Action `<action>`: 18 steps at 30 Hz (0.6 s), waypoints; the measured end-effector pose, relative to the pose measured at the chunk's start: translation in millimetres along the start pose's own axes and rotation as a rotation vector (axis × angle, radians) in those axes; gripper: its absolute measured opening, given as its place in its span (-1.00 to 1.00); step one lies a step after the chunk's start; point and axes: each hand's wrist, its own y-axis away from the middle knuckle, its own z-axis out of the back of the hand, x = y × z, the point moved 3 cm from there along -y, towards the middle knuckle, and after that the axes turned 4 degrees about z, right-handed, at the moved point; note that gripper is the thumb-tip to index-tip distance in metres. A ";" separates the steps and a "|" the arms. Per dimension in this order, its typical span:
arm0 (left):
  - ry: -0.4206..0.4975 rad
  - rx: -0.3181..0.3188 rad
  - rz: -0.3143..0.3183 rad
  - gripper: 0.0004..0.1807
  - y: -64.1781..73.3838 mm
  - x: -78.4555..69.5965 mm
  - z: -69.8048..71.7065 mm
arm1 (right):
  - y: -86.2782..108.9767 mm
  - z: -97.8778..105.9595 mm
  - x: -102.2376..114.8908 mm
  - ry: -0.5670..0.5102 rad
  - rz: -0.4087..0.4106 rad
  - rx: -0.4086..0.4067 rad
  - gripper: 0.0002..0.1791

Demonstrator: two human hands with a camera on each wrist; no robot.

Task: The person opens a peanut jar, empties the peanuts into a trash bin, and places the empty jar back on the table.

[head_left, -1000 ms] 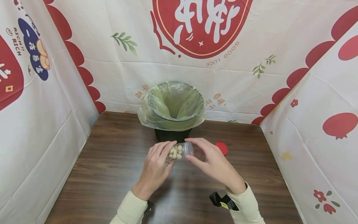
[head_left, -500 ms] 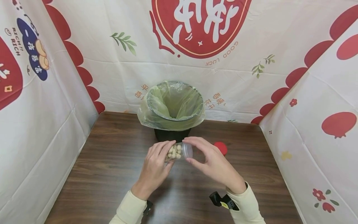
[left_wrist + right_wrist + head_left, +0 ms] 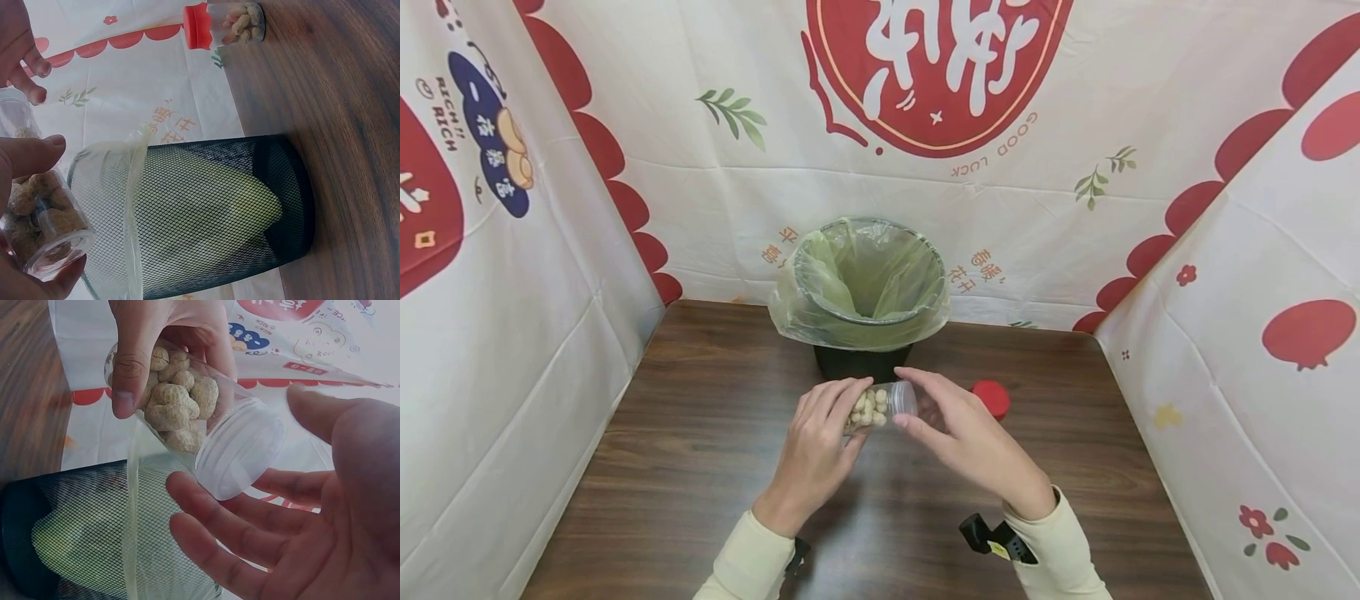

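A clear jar of unshelled peanuts (image 3: 172, 403) lies tilted sideways in my left hand (image 3: 816, 446), its fingers and thumb curled round the jar's body. The jar's translucent lid (image 3: 240, 450) points to the right, towards my right hand (image 3: 973, 429). That hand's thumb and fingers are spread around the lid. In the right wrist view the thumb (image 3: 312, 412) stands apart from the lid, and the fingers reach below it; whether a fingertip touches it I cannot tell. Both hands are just in front of the mesh bin (image 3: 865, 362).
A pale yellow-green bag (image 3: 786, 304) lines the bin and hangs over its rim. Behind my right hand stands a second peanut jar with a red lid (image 3: 199, 26). Printed white cloth (image 3: 700, 217) walls in the brown wooden table (image 3: 685, 400) at the back and sides.
My right hand shifts slightly around the lid: its fingers move a little left, then back right. My left hand and the jar stay nearly in place.
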 end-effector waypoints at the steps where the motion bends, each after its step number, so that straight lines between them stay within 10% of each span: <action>1: 0.000 0.001 0.001 -0.23 0.0 0.0 0.0 | -0.1 -0.2 0.1 0.006 0.003 -0.001 -0.34; 18: 0.019 0.010 0.011 -0.24 0.5 1.9 -1.4 | 1.1 3.4 4.7 0.131 0.229 -0.053 -0.38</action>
